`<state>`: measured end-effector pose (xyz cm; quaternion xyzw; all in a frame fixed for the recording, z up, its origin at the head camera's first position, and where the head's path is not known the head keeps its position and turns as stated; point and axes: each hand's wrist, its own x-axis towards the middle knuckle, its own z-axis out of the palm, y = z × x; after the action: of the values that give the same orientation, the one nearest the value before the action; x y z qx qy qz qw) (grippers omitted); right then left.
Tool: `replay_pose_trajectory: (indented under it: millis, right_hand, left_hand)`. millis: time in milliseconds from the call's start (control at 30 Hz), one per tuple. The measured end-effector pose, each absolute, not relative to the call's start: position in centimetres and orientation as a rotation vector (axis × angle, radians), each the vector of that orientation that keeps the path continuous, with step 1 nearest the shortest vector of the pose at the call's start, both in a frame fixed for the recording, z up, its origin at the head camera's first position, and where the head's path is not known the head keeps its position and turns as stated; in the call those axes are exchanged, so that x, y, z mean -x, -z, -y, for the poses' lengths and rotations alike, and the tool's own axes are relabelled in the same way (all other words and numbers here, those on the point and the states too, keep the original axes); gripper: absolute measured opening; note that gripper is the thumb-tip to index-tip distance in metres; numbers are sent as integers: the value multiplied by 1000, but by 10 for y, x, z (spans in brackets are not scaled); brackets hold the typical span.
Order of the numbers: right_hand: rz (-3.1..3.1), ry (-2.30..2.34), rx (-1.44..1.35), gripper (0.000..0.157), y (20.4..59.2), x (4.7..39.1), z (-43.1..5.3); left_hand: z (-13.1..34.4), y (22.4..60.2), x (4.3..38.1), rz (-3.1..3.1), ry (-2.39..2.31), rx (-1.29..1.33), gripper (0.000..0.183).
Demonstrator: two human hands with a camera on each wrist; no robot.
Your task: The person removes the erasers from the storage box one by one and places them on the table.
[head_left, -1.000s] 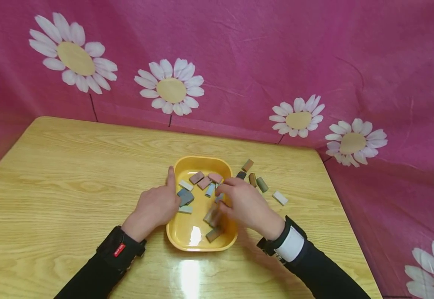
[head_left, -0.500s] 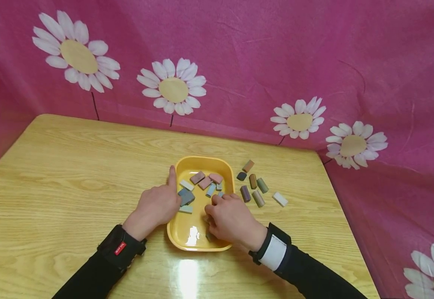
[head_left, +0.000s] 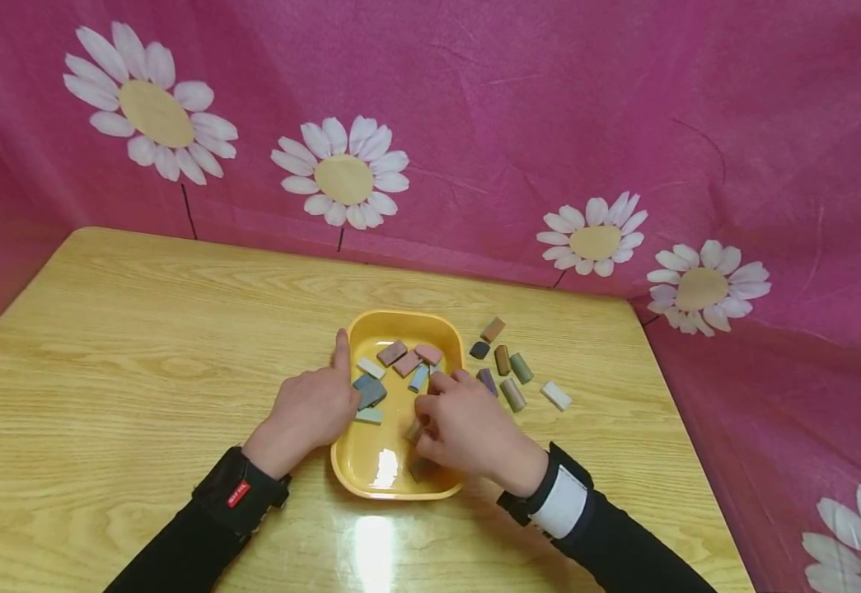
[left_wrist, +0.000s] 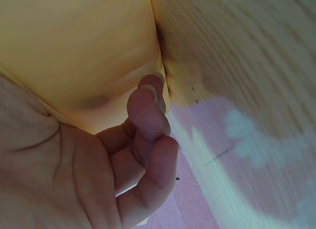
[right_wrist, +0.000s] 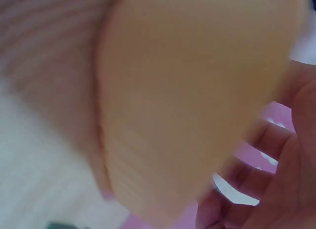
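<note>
A yellow plastic tray stands on the wooden table with short coloured blocks, like pieces of pastel chalk, in it. My left hand grips its left rim, index finger stretched along the edge; the left wrist view has the other fingers bent beside the outer wall. Over the tray's right side is my right hand, fingers curled downward. A brown block shows just beside its fingertips. I cannot tell whether these fingers hold a block. Farther in lie pink blocks, a light blue block and dark blue-grey blocks.
Right of the tray, several loose blocks lie on the table, among them a green block, a beige block, a purple block and a white block. A pink daisy-patterned cloth hangs behind.
My right hand went down toward the near part of the tray, then moved slightly back up and right. The left hand stays at the rim.
</note>
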<state>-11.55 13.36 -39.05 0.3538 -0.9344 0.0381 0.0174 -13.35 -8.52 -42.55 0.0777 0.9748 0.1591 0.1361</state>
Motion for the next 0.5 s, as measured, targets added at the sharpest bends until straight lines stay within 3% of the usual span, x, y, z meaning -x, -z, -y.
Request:
replay_pose_trajectory:
  millis: [267, 500]
  right_hand:
    - [2884, -326, -805, 4, 364, 127, -170]
    - [2914, -356, -673, 5, 381, 135, -205]
  left_hand:
    - [85, 426, 133, -2813, -453, -229, 86]
    - [84, 424, 132, -2817, -464, -234, 87]
